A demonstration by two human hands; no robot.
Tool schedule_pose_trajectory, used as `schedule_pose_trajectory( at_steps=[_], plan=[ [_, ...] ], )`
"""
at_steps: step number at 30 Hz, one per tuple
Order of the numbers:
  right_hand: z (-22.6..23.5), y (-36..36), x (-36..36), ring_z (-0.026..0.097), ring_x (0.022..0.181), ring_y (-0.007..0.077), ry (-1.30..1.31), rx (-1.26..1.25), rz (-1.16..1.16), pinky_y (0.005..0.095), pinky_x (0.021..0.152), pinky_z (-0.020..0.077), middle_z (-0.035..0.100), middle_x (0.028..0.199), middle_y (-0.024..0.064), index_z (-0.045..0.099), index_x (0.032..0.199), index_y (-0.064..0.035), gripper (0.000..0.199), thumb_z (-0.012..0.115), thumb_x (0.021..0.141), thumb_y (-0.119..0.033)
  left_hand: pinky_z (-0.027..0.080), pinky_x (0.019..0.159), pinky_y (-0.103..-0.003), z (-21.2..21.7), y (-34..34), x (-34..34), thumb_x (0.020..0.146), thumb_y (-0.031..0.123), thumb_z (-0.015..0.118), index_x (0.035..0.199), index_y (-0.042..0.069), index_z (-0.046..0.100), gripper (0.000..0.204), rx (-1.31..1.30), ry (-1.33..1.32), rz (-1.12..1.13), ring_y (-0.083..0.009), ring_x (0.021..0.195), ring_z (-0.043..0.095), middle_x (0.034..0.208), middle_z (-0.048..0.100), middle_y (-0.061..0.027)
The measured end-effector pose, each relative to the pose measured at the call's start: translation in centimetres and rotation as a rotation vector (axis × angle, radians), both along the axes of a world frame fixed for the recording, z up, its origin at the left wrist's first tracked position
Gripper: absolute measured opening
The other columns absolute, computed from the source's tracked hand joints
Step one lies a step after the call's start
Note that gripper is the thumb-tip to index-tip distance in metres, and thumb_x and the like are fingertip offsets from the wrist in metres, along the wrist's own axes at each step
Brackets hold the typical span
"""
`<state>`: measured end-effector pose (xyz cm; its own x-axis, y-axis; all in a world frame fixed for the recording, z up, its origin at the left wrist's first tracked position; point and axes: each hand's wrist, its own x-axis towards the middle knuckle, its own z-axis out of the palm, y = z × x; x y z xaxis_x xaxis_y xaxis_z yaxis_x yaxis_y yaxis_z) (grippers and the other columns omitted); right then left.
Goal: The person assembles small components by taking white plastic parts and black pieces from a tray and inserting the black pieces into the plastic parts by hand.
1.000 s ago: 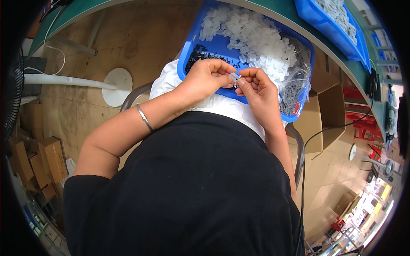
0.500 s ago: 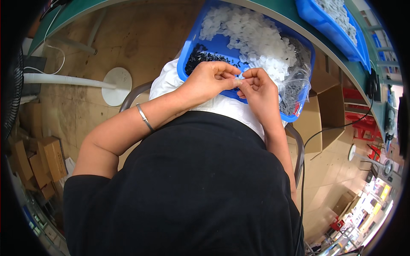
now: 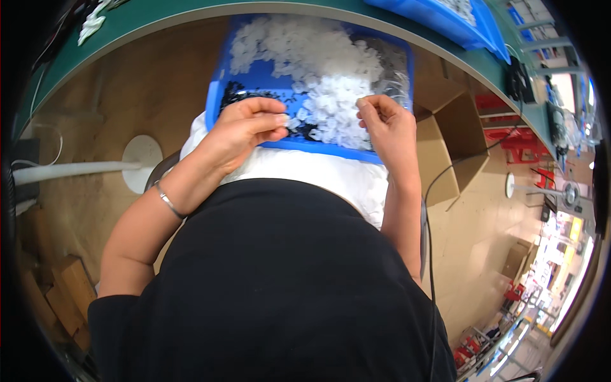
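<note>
A blue plastic tray [image 3: 264, 71] rests on my lap. Many small translucent white plastic pieces [image 3: 334, 95] are heaped in it. Little black pieces [image 3: 234, 93] lie at its left side, and a clear plastic bag of grey pieces [image 3: 391, 75] is at its right. My left hand [image 3: 251, 127] hovers over the tray's near left part, thumb and fingers pinched together; what is between them is too small to make out. Apart from it, my right hand [image 3: 389, 124] pinches thumb and forefinger over the near right side of the heap. Whatever its fingertips hold cannot be made out.
A green table [image 3: 191, 11] curves round beyond the tray, bearing another blue tray [image 3: 458, 28] at the right. An open cardboard box [image 3: 439, 156] stands right of me, with a black cable [image 3: 439, 181] nearby. A round white stand base [image 3: 142, 164] is on the floor at left.
My hands, together at their fingertips before, have moved apart, the left one to the left. The view has shifted, so the tray now appears farther left.
</note>
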<state>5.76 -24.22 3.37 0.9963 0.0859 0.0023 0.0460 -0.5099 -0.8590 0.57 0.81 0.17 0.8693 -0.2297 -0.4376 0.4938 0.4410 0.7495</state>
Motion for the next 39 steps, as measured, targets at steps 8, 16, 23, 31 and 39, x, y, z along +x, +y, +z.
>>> schedule_pose_trajectory(
  at_steps=[8, 16, 23, 31, 39],
  plan=[
    [-4.5, -3.7, 1.2, 0.065, 0.085, 0.0312, -0.238, -0.791, -0.133, 0.0406, 0.076, 0.0506, 0.068, 0.093, 0.0111, 0.066, 0.102, -0.0113, 0.022, 0.066, 0.082, -0.02, 0.053, 0.077, -0.023, 0.9, -0.9, -0.5, 0.09, 0.01, 0.065, 0.105, -0.001, 0.061, 0.019, 0.098, 0.024, -0.032, -0.0124, 0.081, 0.064, 0.094, 0.065, -0.0071],
    [-5.4, -4.4, 1.8, 0.064, 0.079, 0.0365, -0.358, -0.71, -0.097, 0.0451, 0.07, 0.0496, 0.067, 0.087, 0.0148, 0.065, 0.086, -0.0071, 0.006, 0.061, 0.083, -0.011, 0.053, 0.085, -0.026, 1.4, -1.3, -0.5, 0.094, 0.012, 0.06, 0.112, -0.002, 0.058, 0.023, 0.124, 0.02, -0.091, -0.0174, 0.095, 0.065, 0.105, 0.065, -0.0135],
    [-2.7, -3.2, 0.9, 0.063, 0.077, 0.0381, -0.219, -0.575, -0.145, 0.0433, 0.069, 0.05, 0.066, 0.088, 0.0191, 0.064, 0.087, -0.0012, 0.008, 0.06, 0.084, -0.008, 0.053, 0.086, -0.028, 1.3, -1.2, -0.8, 0.093, 0.009, 0.058, 0.116, -0.006, 0.057, 0.027, 0.083, 0.011, -0.025, -0.0192, 0.095, 0.065, 0.102, 0.063, -0.0129],
    [2.1, 0.7, -0.9, 0.06, 0.067, 0.0072, 0.273, 0.367, 0.129, 0.0231, 0.062, 0.0511, 0.063, 0.075, 0.0039, 0.065, 0.09, 0.0035, 0.011, 0.067, 0.085, -0.006, 0.05, 0.083, -0.025, 1.8, -1.2, -0.8, 0.089, 0.004, 0.059, 0.114, -0.003, 0.061, 0.026, 0.224, -0.083, -0.111, -0.0133, 0.088, 0.063, 0.095, 0.064, -0.007],
    [0.0, 4.4, -2.0, 0.058, 0.067, 0.0074, 0.399, 0.483, 0.283, 0.0213, 0.062, 0.0504, 0.063, 0.076, 0.0031, 0.064, 0.09, 0.0031, 0.01, 0.066, 0.087, -0.006, 0.05, 0.083, -0.026, 2.4, -2.0, -1.3, 0.09, 0.007, 0.058, 0.118, -0.004, 0.059, 0.03, 0.257, -0.102, -0.174, -0.0118, 0.087, 0.062, 0.096, 0.065, -0.0076]
  ],
)
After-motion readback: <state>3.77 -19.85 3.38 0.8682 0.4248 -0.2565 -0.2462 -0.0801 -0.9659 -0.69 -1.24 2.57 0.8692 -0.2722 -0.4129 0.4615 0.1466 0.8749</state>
